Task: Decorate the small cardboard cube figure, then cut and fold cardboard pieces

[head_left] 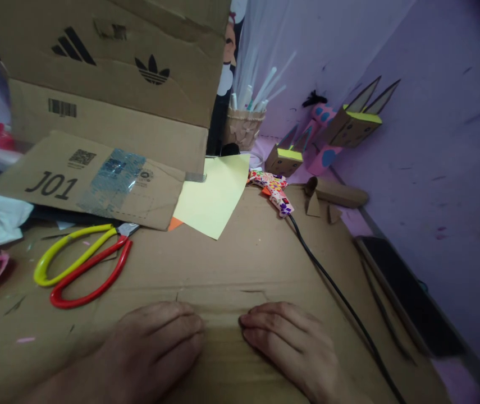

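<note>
A piece of brown cardboard (222,353) with a crease across it lies in front of me, near the bottom middle. My left hand (159,342) grips its left side, the fingers pressed together and bent over it. On the right side, my right hand (288,342) holds the same piece in a similar way. Both thumbs are hidden. Scissors (90,266) with one yellow and one red handle rest to the left, beyond my left hand. Farther off lies a flower-patterned glue gun (275,191), apart from both hands.
A large cardboard box (109,106) stands at the back left beside pale yellow paper (214,196). The black cord (336,286) runs down the right side, near a dark phone-like slab (408,297). Cardboard figures (284,160) and a holder of glue sticks (243,126) stand by the wall.
</note>
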The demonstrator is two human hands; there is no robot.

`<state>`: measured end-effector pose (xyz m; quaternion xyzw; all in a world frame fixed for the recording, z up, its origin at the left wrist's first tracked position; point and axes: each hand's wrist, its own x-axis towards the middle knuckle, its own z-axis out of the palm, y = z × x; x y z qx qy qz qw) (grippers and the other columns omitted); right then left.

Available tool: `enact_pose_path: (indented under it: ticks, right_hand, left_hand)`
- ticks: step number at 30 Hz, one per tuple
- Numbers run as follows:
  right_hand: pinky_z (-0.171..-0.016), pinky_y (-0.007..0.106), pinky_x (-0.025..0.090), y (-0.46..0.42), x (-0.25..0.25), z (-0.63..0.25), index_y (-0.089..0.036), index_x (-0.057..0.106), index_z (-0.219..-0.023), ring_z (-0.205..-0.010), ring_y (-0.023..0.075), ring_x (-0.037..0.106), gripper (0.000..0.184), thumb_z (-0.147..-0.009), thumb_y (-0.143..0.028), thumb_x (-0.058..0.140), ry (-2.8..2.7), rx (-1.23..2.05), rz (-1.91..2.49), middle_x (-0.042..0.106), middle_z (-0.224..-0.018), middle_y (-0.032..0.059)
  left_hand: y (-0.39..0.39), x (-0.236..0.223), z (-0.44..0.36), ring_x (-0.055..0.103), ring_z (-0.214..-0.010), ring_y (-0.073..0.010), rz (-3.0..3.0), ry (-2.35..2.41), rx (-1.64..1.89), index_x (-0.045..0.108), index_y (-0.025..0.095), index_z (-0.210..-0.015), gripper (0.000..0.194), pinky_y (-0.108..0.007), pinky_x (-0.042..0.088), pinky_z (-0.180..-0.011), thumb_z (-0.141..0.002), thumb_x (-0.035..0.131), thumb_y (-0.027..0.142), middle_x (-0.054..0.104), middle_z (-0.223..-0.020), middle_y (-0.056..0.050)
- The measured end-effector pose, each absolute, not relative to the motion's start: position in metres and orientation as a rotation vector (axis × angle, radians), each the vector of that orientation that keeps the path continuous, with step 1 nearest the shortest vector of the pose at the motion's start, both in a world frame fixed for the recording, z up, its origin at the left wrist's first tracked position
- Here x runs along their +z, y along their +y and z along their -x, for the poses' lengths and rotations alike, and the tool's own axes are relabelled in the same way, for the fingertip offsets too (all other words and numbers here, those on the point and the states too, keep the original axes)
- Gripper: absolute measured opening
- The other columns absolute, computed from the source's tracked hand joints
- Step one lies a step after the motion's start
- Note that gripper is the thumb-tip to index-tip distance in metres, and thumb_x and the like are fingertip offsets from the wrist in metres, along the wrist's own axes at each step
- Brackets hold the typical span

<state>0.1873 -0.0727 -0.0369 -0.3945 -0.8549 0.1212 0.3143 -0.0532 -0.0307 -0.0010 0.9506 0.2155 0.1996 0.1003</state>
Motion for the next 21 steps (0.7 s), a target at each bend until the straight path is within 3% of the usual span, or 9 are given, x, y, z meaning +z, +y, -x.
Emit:
enact_pose_path:
  ticks: [3, 7, 10, 17, 21]
  right_hand:
    - [-0.076, 0.022, 0.052, -0.074, -0.040, -0.187, -0.018, 0.062, -0.093, -0.082, 0.0124, 0.065, 0.015, -0.088, -0.012, 0.049, -2.252, 0.338, 1.043, 0.071, -0.090, 0.0011]
    - [-0.061, 0.020, 0.051, -0.070, -0.047, -0.183, -0.022, 0.063, -0.082, -0.066, 0.0114, 0.065, 0.027, -0.092, -0.015, 0.038, -2.073, 0.360, 1.204, 0.071, -0.075, -0.0014]
    - [-0.052, 0.019, 0.047, -0.062, -0.052, -0.182, -0.025, 0.063, -0.074, -0.059, 0.0108, 0.062, 0.032, -0.091, -0.017, 0.037, -2.066, 0.377, 1.387, 0.068, -0.065, -0.0031]
    - [-0.056, 0.021, 0.045, -0.063, -0.049, -0.181, -0.021, 0.060, -0.074, -0.063, 0.0107, 0.060, 0.025, -0.092, -0.018, 0.042, -2.065, 0.339, 1.075, 0.069, -0.070, -0.0015]
    - [-0.060, 0.023, 0.048, -0.069, -0.037, -0.179, -0.022, 0.058, -0.069, -0.068, 0.0114, 0.063, 0.028, -0.092, -0.021, 0.042, -2.119, 0.263, 1.168, 0.070, -0.079, -0.0019]
  left_hand:
    - [-0.030, -0.003, 0.053, 0.060, -0.085, -0.0133, -2.793, 0.654, 0.591, 0.053, 0.021, -0.102, 0.026, -0.020, 0.044, -0.084, -0.089, 0.031, 0.014, 0.070, -0.093, 0.000]
    - [-0.020, -0.016, 0.054, 0.059, -0.069, -0.0138, -2.623, 0.625, 0.577, 0.052, 0.022, -0.098, 0.022, -0.021, 0.044, -0.058, -0.089, 0.031, 0.022, 0.067, -0.081, 0.000]
    - [-0.010, -0.027, 0.051, 0.053, -0.058, -0.0121, -2.516, 0.711, 0.572, 0.051, 0.022, -0.089, 0.017, -0.021, 0.038, -0.052, -0.089, 0.034, 0.021, 0.058, -0.068, 0.002]
    - [-0.015, -0.027, 0.051, 0.056, -0.073, -0.0128, -2.654, 0.689, 0.574, 0.058, 0.023, -0.087, 0.019, -0.020, 0.043, -0.062, -0.086, 0.041, 0.015, 0.062, -0.081, 0.000]
    - [-0.028, -0.014, 0.058, 0.057, -0.090, -0.0139, -2.836, 0.645, 0.506, 0.057, 0.022, -0.098, 0.021, -0.021, 0.045, -0.082, -0.086, 0.042, 0.014, 0.066, -0.101, 0.000]
